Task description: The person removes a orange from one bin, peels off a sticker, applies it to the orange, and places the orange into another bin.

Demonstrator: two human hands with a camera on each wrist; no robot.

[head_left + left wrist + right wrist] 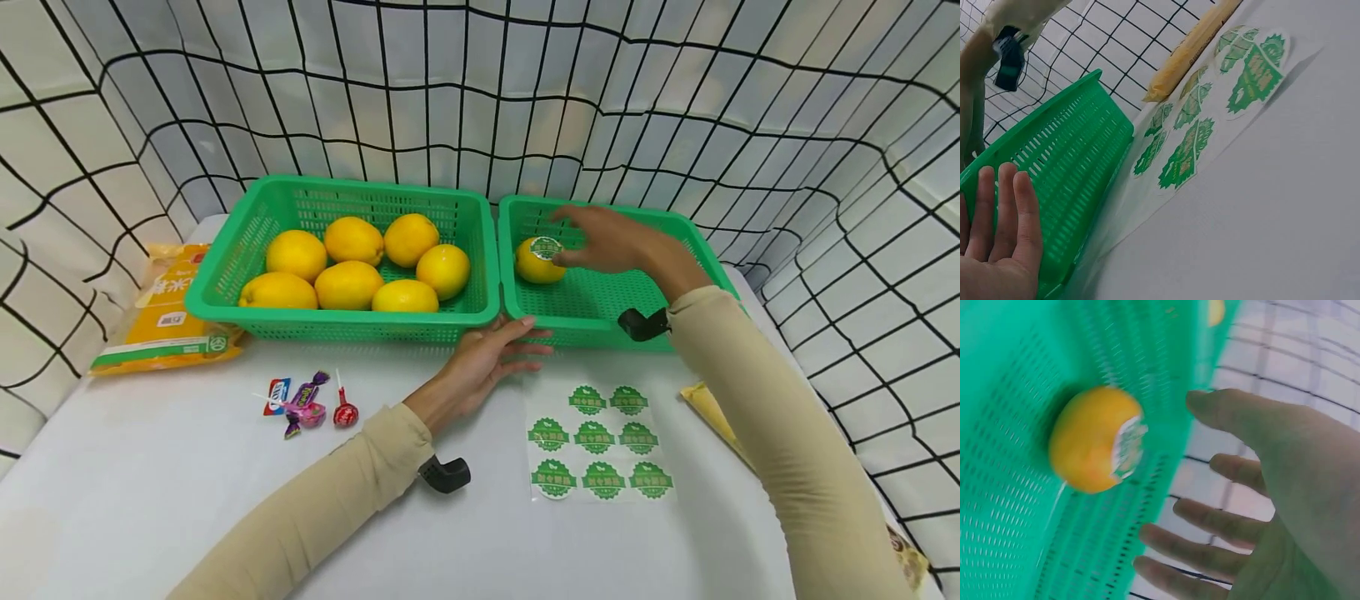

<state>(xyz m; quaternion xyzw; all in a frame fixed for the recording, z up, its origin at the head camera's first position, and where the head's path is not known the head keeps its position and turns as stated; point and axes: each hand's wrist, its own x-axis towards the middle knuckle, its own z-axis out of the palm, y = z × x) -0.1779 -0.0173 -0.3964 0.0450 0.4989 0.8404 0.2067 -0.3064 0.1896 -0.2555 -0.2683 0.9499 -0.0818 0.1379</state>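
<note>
In the right green basket [622, 292] lies a yellow orange-like fruit [534, 268] bearing a round green-and-white sticker [545, 248]. Above that basket hovers my right hand [611, 240], fingers spread and holding nothing, a short way from the fruit [1088, 440] in the right wrist view. My left hand [487, 362] is at the near side of the baskets, around where the two meet, its fingers extended and its palm bare. In the left wrist view its straight fingers [1007, 206] overlap the basket wall. A clear sheet of round green stickers [597, 437] lies in front of the right basket.
The left green basket [341, 319] holds several similar yellow fruits [348, 285]. Wrapped candies [303, 404] and a red lollipop [345, 412] lie on the white table. An orange food bag [168, 312] stands left, a yellow packet [712, 414] right. Black netting [465, 79] encloses the table.
</note>
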